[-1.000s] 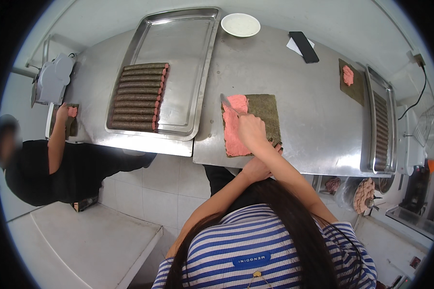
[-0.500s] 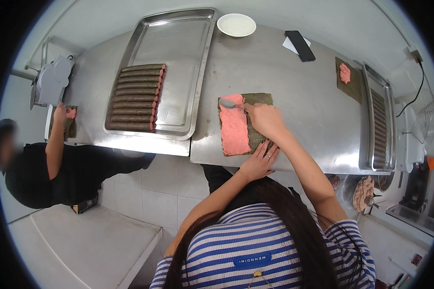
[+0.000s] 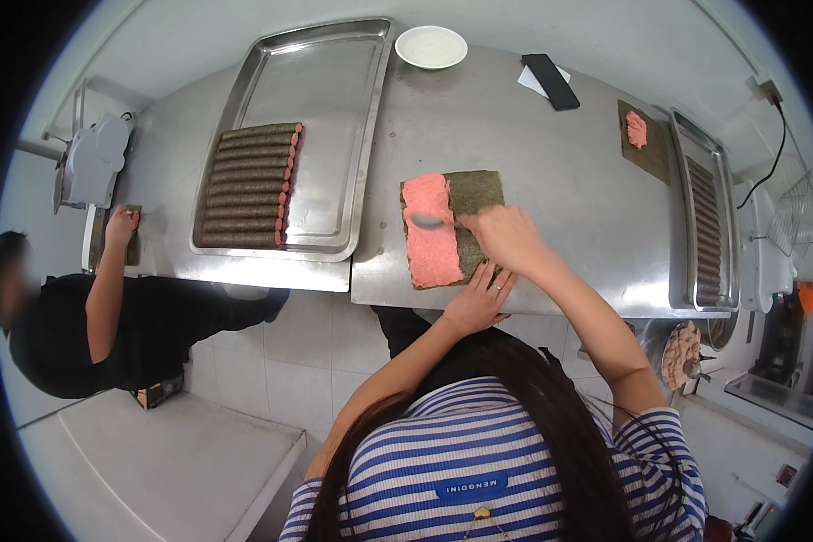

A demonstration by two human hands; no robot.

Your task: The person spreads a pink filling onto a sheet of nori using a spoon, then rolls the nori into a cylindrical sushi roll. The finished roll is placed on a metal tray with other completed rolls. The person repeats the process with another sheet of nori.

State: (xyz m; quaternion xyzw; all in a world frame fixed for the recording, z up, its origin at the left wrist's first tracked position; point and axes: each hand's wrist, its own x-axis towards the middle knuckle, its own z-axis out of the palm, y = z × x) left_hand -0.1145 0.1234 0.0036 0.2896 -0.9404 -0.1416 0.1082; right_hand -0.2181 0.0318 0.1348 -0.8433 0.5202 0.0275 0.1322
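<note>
Writing first: blue oblong patch [image 3: 471, 488] on the wearer's striped ribbed shirt [image 3: 397, 461], pale lettering, upside down in this view. No other lettering I can make out.

Sheet [image 3: 479, 191]: thin, dark green, fine-grained, roughly square, flat on the surface [image 3: 560, 190] near its front edge, right of the big tray [image 3: 330, 108]. Pink paste [image 3: 432, 257] covers its left part as a long upright band: soft, lumpy, ragged edge. Right part bare.

Right hand [image 3: 508, 237]: fingers clamped on the spoon [image 3: 426, 220], handle mostly hidden. Spoon is shiny metal, its oval head over the paste; can't tell how hard it presses. Left hand [image 3: 481, 300]: fingers extended, slightly apart, resting on the sheet's near edge; ring on one.

Big tray: bright metal, rounded corners, raised rim. Rolls [image 3: 248, 188] in it: dark slim cylinders, side by side, pink ends facing right.

Far side: round white bowl [image 3: 432, 47]; black slab-shaped phone [image 3: 551, 83] partly on white paper [image 3: 529, 81].
</note>
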